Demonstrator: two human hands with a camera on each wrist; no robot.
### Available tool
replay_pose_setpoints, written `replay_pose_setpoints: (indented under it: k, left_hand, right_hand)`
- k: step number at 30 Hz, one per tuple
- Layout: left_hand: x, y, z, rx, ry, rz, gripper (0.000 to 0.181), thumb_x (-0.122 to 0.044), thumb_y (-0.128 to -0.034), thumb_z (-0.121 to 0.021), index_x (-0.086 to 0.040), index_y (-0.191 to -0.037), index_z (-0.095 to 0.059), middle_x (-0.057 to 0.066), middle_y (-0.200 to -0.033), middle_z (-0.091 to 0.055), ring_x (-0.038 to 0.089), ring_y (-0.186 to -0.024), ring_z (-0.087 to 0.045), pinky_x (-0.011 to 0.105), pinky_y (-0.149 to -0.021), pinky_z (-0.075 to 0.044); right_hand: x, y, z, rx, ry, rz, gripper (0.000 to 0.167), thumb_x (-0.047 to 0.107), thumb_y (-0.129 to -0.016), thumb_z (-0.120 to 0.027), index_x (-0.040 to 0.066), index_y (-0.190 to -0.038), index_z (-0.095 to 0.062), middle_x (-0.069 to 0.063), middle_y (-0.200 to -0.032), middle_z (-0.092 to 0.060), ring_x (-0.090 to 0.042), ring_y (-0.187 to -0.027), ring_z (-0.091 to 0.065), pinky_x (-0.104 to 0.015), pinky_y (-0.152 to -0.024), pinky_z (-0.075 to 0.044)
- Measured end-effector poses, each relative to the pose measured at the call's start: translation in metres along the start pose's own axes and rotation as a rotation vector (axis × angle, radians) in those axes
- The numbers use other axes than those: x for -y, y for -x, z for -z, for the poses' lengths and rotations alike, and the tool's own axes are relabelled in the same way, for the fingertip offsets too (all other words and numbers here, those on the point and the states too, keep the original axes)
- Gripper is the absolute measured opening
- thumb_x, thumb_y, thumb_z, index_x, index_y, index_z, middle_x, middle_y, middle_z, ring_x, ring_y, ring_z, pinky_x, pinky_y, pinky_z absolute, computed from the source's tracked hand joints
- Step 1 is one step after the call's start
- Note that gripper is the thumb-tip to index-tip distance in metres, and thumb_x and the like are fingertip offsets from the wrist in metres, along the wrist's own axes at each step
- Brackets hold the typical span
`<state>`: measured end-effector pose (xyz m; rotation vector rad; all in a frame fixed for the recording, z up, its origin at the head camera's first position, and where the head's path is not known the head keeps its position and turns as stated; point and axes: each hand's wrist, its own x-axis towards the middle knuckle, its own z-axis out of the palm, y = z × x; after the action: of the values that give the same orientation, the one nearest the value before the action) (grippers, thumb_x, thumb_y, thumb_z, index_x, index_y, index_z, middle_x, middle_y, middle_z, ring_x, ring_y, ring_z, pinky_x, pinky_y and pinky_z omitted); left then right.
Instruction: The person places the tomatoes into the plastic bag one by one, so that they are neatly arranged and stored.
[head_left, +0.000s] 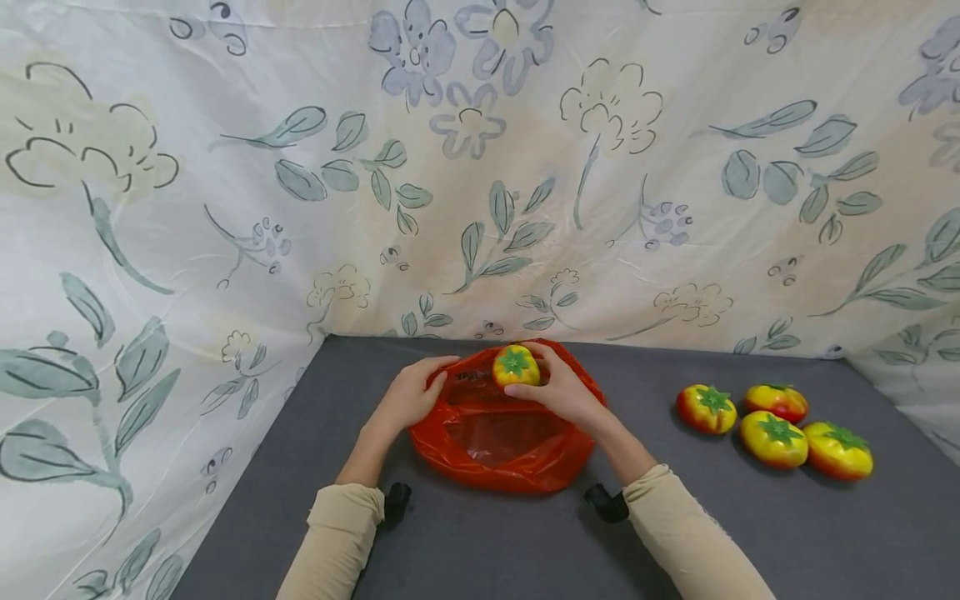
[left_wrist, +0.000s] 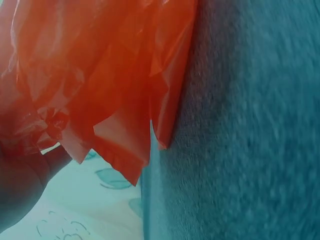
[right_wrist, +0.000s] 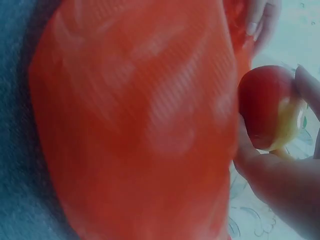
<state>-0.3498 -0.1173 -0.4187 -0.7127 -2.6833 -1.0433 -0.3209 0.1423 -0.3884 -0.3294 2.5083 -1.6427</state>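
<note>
A red plastic bag (head_left: pixel 498 477) sits on the grey table with its mouth spread wide. My left hand (head_left: pixel 411 393) pinches the bag's left rim between thumb and fingers. In the left wrist view the crinkled bag (left_wrist: pixel 100 65) covers most of that hand. My right hand (head_left: pixel 564 388) holds a yellow-and-red tomato (head_left: pixel 516 367) with a green star-shaped top, over the far part of the bag's opening. Thumb and fingers grip the tomato (right_wrist: pixel 267 105) from two sides in the right wrist view, with the bag's side close to it.
To the right, several similar tomatoes (head_left: pixel 775 439) lie grouped on the grey table (head_left: pixel 480 550). A floral cloth (head_left: pixel 480 208) hangs behind the table and down its left side. Black straps or mounts (head_left: pixel 606 503) show at both wrists.
</note>
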Motion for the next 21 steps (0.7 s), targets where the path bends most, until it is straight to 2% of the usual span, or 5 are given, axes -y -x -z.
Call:
replay_pose_setpoints:
  k: [3,10,13,21]
  left_hand:
    - [-0.002,-0.001,-0.003,-0.019,0.005,-0.004,0.034,-0.005,-0.0951,-0.056,-0.012,-0.128,-0.061,0.009,-0.123,-0.061,0.026,-0.113,-0.057,0.045,-0.095,-0.045]
    - [-0.003,-0.001,-0.005,-0.003,0.012,-0.119,0.038,-0.001,-0.0937,-0.056,-0.009,-0.131,-0.058,0.009,-0.130,-0.057,0.026,-0.121,-0.052,0.045,-0.100,-0.041]
    - [-0.002,0.000,-0.004,-0.003,0.020,-0.149,0.039,-0.002,-0.0937,-0.056,-0.010,-0.132,-0.058,0.008,-0.136,-0.053,0.025,-0.125,-0.049,0.044,-0.102,-0.038]
    - [-0.003,0.006,-0.003,0.036,-0.003,-0.162,0.042,-0.007,-0.0929,-0.060,-0.014,-0.134,-0.057,0.004,-0.141,-0.049,0.023,-0.128,-0.045,0.044,-0.102,-0.038]
  right_hand:
    - [-0.001,-0.002,-0.005,0.024,-0.005,-0.009,0.078,0.033,-0.080,-0.077,0.016,-0.143,-0.034,-0.009,-0.128,-0.049,-0.027,-0.111,-0.049,-0.040,-0.090,-0.048]
    - [-0.005,-0.007,-0.015,0.036,-0.010,-0.046,0.079,0.031,-0.081,-0.077,0.014,-0.144,-0.034,-0.009,-0.125,-0.051,-0.027,-0.109,-0.051,-0.038,-0.089,-0.049]
    - [-0.008,-0.011,-0.018,0.032,-0.007,-0.060,0.080,0.031,-0.080,-0.078,0.013,-0.144,-0.033,-0.010,-0.125,-0.052,-0.027,-0.108,-0.052,-0.039,-0.090,-0.049]
    - [-0.013,-0.018,-0.022,0.022,0.017,-0.075,0.083,0.031,-0.079,-0.078,0.011,-0.145,-0.031,-0.012,-0.131,-0.048,-0.028,-0.112,-0.050,-0.043,-0.095,-0.045]
